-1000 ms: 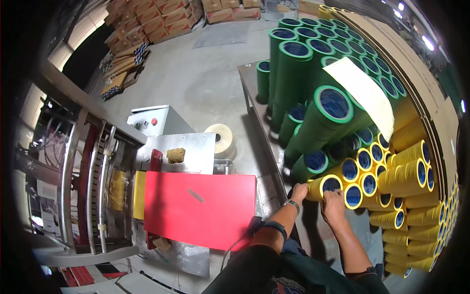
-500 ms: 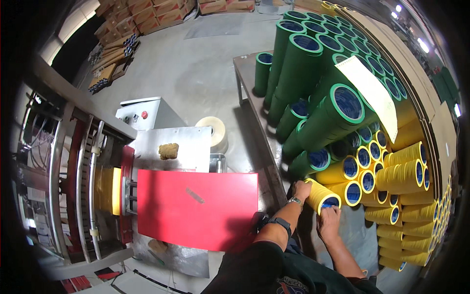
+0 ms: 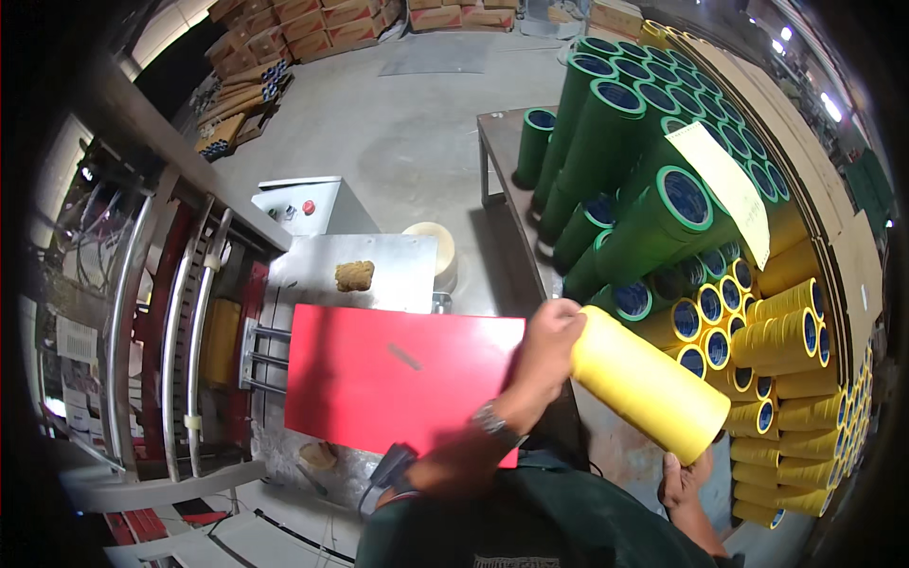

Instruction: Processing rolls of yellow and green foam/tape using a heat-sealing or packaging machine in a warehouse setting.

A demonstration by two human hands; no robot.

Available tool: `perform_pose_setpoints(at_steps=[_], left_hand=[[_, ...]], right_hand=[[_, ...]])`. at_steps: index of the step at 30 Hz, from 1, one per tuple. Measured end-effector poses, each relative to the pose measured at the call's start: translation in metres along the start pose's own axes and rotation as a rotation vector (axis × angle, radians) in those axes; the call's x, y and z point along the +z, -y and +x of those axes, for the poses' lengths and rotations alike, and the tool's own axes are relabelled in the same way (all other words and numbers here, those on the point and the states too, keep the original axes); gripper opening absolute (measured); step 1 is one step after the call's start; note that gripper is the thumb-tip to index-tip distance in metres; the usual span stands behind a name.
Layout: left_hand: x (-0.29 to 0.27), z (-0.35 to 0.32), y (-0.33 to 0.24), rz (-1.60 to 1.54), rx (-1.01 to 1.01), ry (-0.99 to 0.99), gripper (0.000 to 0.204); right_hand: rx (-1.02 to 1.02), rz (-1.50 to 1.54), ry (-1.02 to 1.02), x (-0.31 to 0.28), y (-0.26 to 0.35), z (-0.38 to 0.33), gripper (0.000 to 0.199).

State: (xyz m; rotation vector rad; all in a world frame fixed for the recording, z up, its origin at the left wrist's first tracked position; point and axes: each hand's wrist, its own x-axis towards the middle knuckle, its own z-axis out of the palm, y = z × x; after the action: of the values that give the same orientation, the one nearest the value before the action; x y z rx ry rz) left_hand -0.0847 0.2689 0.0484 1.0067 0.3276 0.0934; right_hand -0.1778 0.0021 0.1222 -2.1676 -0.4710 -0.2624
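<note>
Right hand [image 3: 684,481]: palm and fingertips hidden beneath the long yellow tape roll [image 3: 649,381] it supports.
Left hand [image 3: 547,339]: fingers hidden behind the roll's near end.
Stacked yellow rolls [image 3: 805,398]: cut off right of the grip.

So from where I'm watching, the long roll [image 3: 649,381] sits across the lower middle, tilted, with the left hand [image 3: 546,343] on its upper-left end and the right hand [image 3: 684,481] under its lower-right end. Right behind and to the right of it is the stack of smaller rolls [image 3: 767,369] lying on their sides, ends facing us. Above those, further back, the bigger tubes [image 3: 653,222] are piled on a table [image 3: 497,142], with a paper sheet [image 3: 727,187] lying on top of them. Left of the hands is a flat panel [image 3: 398,377] on the machine top [image 3: 317,275], a sponge-like lump [image 3: 354,275] just behind it, and a control box [image 3: 308,205] behind that. The roller frame [image 3: 180,331] runs along the far left. Boxes [image 3: 312,24] are stacked at the far back.
</note>
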Motion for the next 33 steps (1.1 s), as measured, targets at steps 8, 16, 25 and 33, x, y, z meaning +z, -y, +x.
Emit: perform_pose_setpoints(at_steps=[8,16,25,33], left_hand=[[-0.178,-0.118,-0.124,0.277,0.25,-0.308,0.035],[-0.264,-0.177,-0.125,-0.25,0.087,-0.658,0.043],[-0.278,-0.179,-0.104,-0.157,0.185,-0.601,0.047],[-0.28,-0.182,-0.114,0.38,0.173,-0.479,0.064]], right_hand=[[-0.464,0.291,0.376,0.149,0.072,0.081,0.03],[-0.255,0.513,0.676,0.25,0.102,0.069,0.031],[-0.119,0.359,0.698,0.263,0.095,0.079,0.049],[0.245,0.297,0.759,0.264,0.072,0.072,0.056]])
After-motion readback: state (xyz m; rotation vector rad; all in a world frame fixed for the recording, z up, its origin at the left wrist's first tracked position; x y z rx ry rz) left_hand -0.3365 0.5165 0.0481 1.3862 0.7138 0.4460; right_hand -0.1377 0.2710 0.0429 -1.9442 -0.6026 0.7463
